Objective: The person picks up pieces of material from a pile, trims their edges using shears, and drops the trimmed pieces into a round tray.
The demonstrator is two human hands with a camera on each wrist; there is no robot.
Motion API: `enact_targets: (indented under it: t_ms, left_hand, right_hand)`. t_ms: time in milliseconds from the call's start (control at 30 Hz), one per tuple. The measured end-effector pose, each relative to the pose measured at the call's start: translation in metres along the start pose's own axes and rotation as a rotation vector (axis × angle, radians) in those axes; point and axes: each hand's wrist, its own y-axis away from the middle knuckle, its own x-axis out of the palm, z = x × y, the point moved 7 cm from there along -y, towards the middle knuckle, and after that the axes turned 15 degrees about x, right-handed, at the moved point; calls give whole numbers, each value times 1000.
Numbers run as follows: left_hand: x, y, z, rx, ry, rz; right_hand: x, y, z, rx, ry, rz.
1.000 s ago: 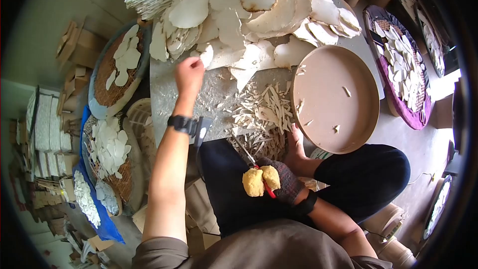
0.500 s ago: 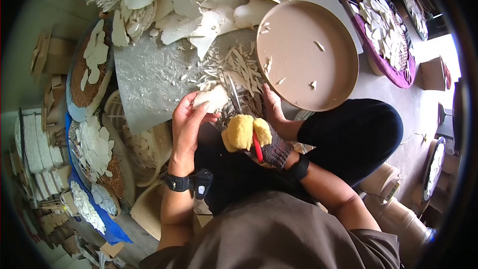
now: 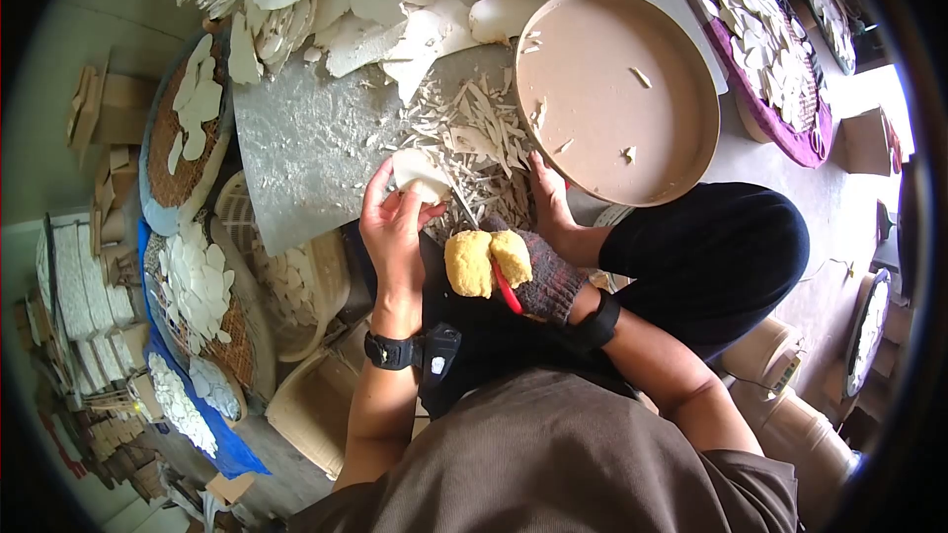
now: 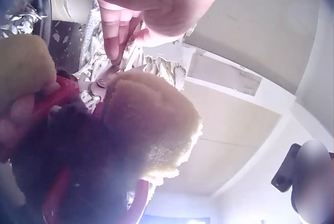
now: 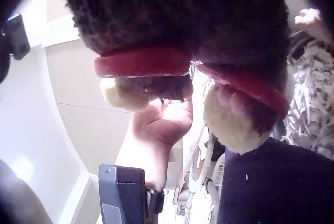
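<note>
My left hand (image 3: 393, 237) pinches a thin, pale, flat slice (image 3: 419, 173) between thumb and fingers, over the near edge of the metal table. On my right hand (image 3: 548, 281) is a dark knitted glove, and it grips red-handled scissors (image 3: 507, 288) wrapped with yellow spongy padding (image 3: 469, 264). The scissor blades point away from me, right beside the slice's edge. In the left wrist view the scissors' pivot (image 4: 103, 82) shows just below the left fingertips. Red handle loops (image 5: 141, 63) cross the gloved fingers in the right wrist view; the slice is hidden there.
Cut strips (image 3: 484, 128) lie heaped before the blades. Larger pale slices (image 3: 365, 35) are piled at the table's back. A round brown tray (image 3: 617, 99) with a few scraps stands at right, beside a bare foot (image 3: 553, 202). Baskets of slices (image 3: 281, 281) flank the left side.
My left hand came back from the edge of the large pile with a pale slice to the scissors. The slice has since turned upright beside the blades. The head view has shifted.
</note>
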Motion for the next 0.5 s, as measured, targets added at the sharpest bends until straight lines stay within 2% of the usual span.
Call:
enact_targets:
  t_ms: [133, 233, 333, 433, 500]
  left_hand:
    - [1, -5, 4, -28, -36, 58]
    - [-3, -6, 10, -69, -64, 88]
    - [0, -7, 9, -94, -71, 91]
    - [1, -8, 9, -101, -72, 96]
    - [1, -10, 8, -98, -74, 119]
  right_hand:
    - [0, 0, -2, -45, 78, -19]
    - [1, 2, -5, -2, 83, -32]
    - [3, 4, -5, -49, -25, -48]
    - [1, 2, -2, -24, 109, -54]
    - [4, 3, -7, 2, 18, -9]
